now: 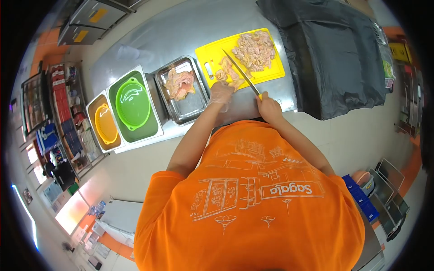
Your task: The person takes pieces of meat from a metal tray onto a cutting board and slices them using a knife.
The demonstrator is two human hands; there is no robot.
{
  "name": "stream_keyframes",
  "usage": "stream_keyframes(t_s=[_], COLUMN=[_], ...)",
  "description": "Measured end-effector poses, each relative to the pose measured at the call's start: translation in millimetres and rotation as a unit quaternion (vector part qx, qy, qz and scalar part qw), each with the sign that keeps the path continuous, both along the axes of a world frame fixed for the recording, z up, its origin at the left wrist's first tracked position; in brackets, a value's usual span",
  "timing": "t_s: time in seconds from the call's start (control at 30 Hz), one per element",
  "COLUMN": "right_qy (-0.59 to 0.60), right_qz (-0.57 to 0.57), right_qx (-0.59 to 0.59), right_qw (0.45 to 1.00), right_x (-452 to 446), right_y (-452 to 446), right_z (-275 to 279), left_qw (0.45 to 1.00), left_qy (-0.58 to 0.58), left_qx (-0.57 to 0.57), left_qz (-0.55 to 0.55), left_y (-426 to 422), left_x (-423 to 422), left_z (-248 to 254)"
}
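My left hand (221,95), in a clear plastic glove, has its fingers curled on strips of raw chicken (229,74) at the near edge of the yellow cutting board (217,46). My right hand (270,108) is bare and wrapped around the yellow handle of a long knife (240,71). The blade slants up and left across the board, between the strips and a heap of cut chicken pieces (255,50). Left of the board, a steel tray (187,108) holds a larger piece of raw chicken (179,84).
A steel table (172,27) carries everything. Farther left are a green basket (133,104) and an orange basket (106,124) inside steel pans. Black plastic sheeting (337,63) covers something on the right. A clear plastic container (128,53) lies toward the back.
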State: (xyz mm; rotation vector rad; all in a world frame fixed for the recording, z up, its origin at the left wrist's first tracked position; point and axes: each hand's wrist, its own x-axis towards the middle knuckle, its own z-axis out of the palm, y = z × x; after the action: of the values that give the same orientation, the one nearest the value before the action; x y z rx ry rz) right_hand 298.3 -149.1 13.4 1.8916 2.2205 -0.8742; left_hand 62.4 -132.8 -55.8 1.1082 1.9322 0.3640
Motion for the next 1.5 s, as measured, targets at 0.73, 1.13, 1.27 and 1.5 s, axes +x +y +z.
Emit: stream_keyframes(t_s=[0.73,1.13,1.27,1.5], right_qy=[0.007,0.022,0.009,-0.020], right_qz=[-0.005,-0.015,-0.007,-0.033], right_qx=[-0.005,0.015,0.066,-0.028], right_qw=[1.000,1.000,0.998,0.999], right_x=[25,6,-32,-4], right_y=[-17,-16,24,2], right_z=[9,-8,-27,-4], left_qw=[0.992,0.989,0.989,0.989], left_qy=[-0.085,0.100,0.109,0.125], left_qx=[0.032,0.095,0.041,0.034], left_qz=[0.088,-0.047,-0.093,-0.076], left_y=[-3,-4,-5,-1], left_x=[-12,-4,-2,-2], left_z=[6,25,28,23])
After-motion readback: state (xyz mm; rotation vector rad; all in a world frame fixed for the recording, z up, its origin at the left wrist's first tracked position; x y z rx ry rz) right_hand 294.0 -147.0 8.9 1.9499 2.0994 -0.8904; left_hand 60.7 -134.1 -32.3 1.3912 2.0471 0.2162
